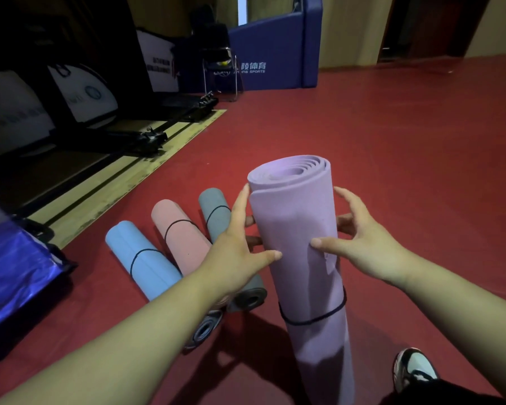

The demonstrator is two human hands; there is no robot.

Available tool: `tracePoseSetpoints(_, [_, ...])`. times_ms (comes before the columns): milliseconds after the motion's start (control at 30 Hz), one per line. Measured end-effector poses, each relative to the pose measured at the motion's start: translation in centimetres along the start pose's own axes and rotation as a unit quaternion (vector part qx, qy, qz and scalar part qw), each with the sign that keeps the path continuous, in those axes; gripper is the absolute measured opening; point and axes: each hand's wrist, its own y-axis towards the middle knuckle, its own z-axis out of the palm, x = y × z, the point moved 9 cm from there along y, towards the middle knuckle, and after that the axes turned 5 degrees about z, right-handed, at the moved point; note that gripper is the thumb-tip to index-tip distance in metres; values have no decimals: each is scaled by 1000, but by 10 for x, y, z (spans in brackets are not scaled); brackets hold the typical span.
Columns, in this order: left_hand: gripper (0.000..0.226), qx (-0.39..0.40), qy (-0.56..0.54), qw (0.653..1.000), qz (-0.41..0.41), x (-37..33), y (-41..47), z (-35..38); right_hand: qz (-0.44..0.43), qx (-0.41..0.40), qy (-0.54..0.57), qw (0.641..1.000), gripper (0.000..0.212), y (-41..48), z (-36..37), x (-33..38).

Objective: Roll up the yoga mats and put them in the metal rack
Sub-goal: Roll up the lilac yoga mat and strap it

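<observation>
Red gym floor (392,141): lilac rolled foam yoga mat (295,217) held upright, fingers of left hand (237,249) and right hand (362,244) clasped round its middle, one black elastic band (313,320) low down; step judged securing the roll, next likely tightening the loose top, then racking.

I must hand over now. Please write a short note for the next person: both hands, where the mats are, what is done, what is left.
Left hand: grips the purple rolled foam yoga mat, thumb in front, fingers behind.
Right hand: grips the same mat from the other side.
It stands roughly upright; a black elastic band circles its lower part only.
Done: the light blue rolled mat, the pink rolled mat and the grey rolled mat lie side by side on the red floor, each banded.
Left: put all four in the metal rack, which I cannot make out here.
</observation>
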Motion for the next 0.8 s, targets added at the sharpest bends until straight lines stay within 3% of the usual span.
tracePoseSetpoints(133, [98,-16,-42,999,27,-15,3,-6,-56,-4,-8,998,110,-7,-5,27])
tracePoseSetpoints(267, [74,-61,-51,995,56,-33,4,-21,-93,0,-38,995,129,-16,-12,50])
tracePoseSetpoints(433, [96,1,-10,997,73,-54,-10,-30,-141,45,-61,987,125,-33,4,69])
tracePoseSetpoints(567, [94,67,51,995,60,-60,-26,-30,-163,42,-54,984,114,-51,19,83])
tracePoseSetpoints(800, [84,42,41,995,77,-70,-49,-33,-143,33,-72,987,114,-79,31,89])
